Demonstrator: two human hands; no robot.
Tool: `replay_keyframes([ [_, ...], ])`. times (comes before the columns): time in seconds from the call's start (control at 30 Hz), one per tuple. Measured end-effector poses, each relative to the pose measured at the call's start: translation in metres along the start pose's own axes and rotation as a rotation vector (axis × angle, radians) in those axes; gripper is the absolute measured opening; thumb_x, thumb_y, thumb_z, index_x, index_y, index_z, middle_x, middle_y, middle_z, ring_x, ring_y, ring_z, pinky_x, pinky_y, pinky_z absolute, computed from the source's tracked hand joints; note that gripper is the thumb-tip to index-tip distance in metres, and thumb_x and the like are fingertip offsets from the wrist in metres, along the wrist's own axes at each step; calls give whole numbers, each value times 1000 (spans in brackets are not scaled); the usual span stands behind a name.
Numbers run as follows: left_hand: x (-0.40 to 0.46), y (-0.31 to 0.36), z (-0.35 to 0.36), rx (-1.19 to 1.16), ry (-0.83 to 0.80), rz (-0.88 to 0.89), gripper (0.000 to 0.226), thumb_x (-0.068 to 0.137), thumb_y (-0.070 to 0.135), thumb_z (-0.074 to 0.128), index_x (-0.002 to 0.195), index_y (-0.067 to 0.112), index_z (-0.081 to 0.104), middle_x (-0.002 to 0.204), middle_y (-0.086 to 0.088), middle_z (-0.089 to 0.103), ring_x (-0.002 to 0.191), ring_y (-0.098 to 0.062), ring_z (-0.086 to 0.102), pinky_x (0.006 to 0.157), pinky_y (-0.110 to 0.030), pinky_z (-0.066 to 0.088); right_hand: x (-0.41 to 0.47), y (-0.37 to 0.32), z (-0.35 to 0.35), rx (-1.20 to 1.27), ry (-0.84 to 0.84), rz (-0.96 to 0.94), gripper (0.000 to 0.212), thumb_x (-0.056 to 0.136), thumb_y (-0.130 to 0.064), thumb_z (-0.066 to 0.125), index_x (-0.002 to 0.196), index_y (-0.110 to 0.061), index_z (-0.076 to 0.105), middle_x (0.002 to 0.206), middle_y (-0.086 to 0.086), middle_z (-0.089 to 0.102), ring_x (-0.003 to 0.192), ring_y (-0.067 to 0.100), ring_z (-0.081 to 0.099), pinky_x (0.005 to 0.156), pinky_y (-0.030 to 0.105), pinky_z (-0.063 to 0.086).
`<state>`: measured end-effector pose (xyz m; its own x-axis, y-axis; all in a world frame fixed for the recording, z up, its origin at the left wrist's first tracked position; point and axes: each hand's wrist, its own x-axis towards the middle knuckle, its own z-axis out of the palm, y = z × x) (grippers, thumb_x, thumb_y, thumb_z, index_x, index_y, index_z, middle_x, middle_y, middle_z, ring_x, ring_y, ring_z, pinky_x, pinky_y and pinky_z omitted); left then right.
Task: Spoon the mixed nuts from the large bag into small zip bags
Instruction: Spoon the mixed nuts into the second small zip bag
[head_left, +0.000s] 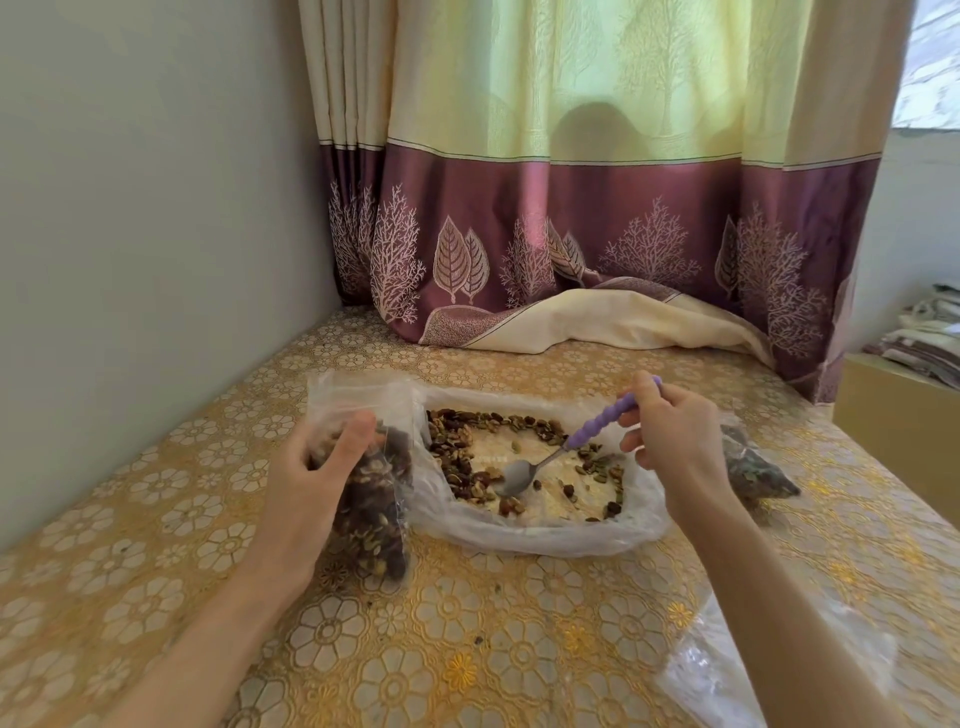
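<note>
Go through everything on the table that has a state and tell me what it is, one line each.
Large bag: lying flat, mouth rolled open, nuts thinned out.
Small zip bag: unsealed, partly filled, held by the left hand.
Spoon: bowl down among the nuts, purple handle pinched by the right hand.
Second small bag: filled, lying behind the right hand; seal cannot be told.
Curtain: drawn, hem bunched on the table.
</note>
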<state>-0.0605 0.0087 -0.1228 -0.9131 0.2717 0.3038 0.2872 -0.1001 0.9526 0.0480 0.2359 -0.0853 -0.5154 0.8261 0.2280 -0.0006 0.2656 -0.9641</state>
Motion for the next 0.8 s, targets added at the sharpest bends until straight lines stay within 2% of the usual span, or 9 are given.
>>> replay_keyframes([
  [0.07, 0, 1, 0, 31, 0, 14, 38, 49, 76, 61, 76, 50, 65, 81, 20, 64, 87, -11, 59, 71, -31, 45, 0, 3, 5, 27, -60, 83, 37, 98, -29, 45, 72, -10, 62, 68, 2, 61, 49, 12, 51, 47, 22, 36],
  [0.1, 0, 1, 0, 39, -4, 23, 41, 48, 79, 62, 76, 49, 65, 82, 21, 64, 87, -10, 59, 73, -31, 46, -1, 4, 7, 37, -79, 109, 36, 98, -29, 46, 72, -10, 64, 67, 2, 62, 49, 13, 52, 48, 24, 37],
  [0.23, -1, 0, 0, 70, -23, 41, 72, 35, 91, 56, 84, 39, 62, 95, 11, 63, 91, -15, 59, 81, -40, 49, -7, 4, 16, 75, -129, 133, 39, 97, -24, 48, 64, -10, 65, 48, -4, 60, 43, 9, 53, 43, 22, 39],
  [0.33, -1, 1, 0, 62, -50, 45, 63, 36, 91, 55, 81, 47, 63, 98, 8, 62, 95, -18, 59, 87, -46, 48, -11, 4, 20, 115, -201, 189, 38, 96, -18, 49, 64, -6, 67, 55, 3, 64, 46, 10, 58, 46, 22, 45],
  [0.43, 1, -1, -1, 43, -58, 27, 48, 43, 84, 58, 80, 52, 63, 95, 14, 62, 94, -13, 59, 81, -38, 48, -12, 4, 21, 149, -234, 254, 37, 94, -15, 49, 64, -4, 68, 55, 6, 65, 50, 12, 60, 48, 21, 47],
  [0.53, 4, -2, -7, 46, -150, 4, 57, 42, 82, 61, 87, 46, 62, 86, 17, 66, 83, -5, 64, 66, -23, 48, -9, 4, 18, 187, -202, 302, 36, 94, -13, 48, 65, -3, 66, 53, 6, 64, 50, 14, 58, 52, 24, 47],
  [0.6, 7, -2, -12, 62, -275, -23, 56, 45, 70, 69, 94, 44, 61, 91, 12, 67, 85, -10, 66, 65, -23, 52, -6, 4, 15, 215, -172, 328, 38, 95, -12, 46, 63, -3, 64, 47, 5, 62, 48, 15, 55, 52, 25, 44],
  [0.7, 12, 0, -21, 53, -410, -71, 57, 48, 47, 70, 103, 52, 57, 109, -3, 63, 98, -21, 63, 82, -41, 53, -2, 5, 10, 281, -137, 366, 31, 96, -12, 45, 72, 0, 62, 46, 4, 60, 49, 15, 53, 49, 24, 42],
  [0.8, 13, 2, -27, 32, -523, -125, 64, 55, 29, 76, 109, 55, 55, 119, -7, 60, 101, -19, 64, 83, -37, 53, 1, 4, 5, 356, -100, 358, 28, 97, -14, 46, 77, -1, 61, 53, 5, 59, 47, 13, 53, 46, 20, 42],
])
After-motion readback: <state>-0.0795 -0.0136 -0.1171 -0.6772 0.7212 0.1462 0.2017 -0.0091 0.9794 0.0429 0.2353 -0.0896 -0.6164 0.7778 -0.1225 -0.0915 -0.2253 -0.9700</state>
